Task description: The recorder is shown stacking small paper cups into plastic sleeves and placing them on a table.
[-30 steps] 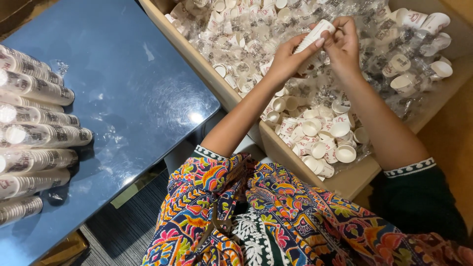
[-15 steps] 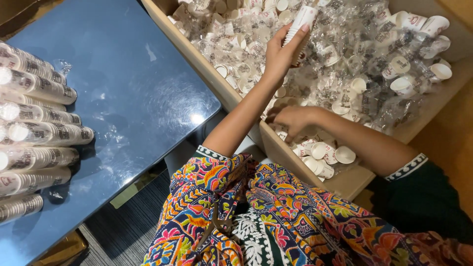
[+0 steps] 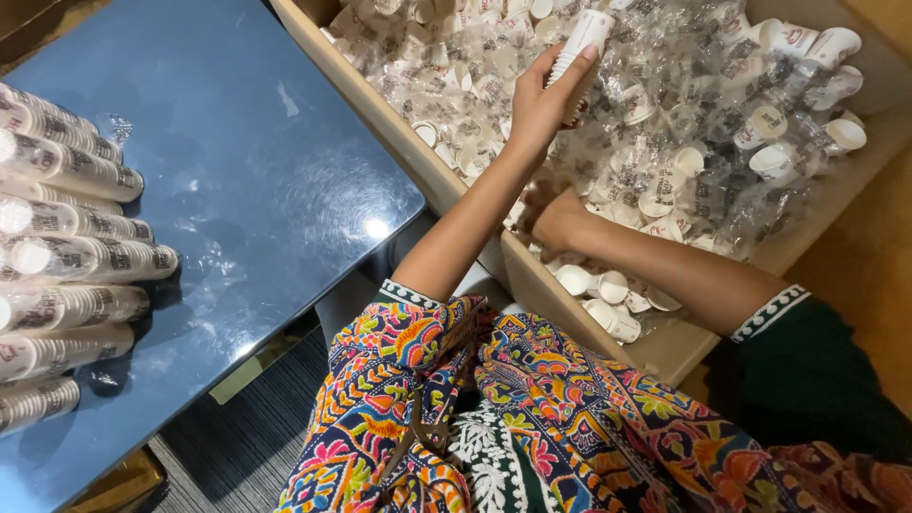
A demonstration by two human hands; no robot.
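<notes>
My left hand is raised over a big cardboard box and is shut on a short stack of small white paper cups, held tilted. My right hand reaches down into the near part of the box among loose white cups. Its fingers are hidden behind my left forearm and the box wall, so I cannot tell if it holds anything. The box is filled with loose cups and crumpled clear plastic wrappers.
A glossy blue table stands at the left. Several long plastic-wrapped sleeves of stacked cups lie side by side along its left edge. Grey carpet shows below the table. My patterned clothing fills the bottom of the view.
My right hand has left the cup stack and dropped into the near part of the box. My left hand keeps the stack and has lifted it slightly.
</notes>
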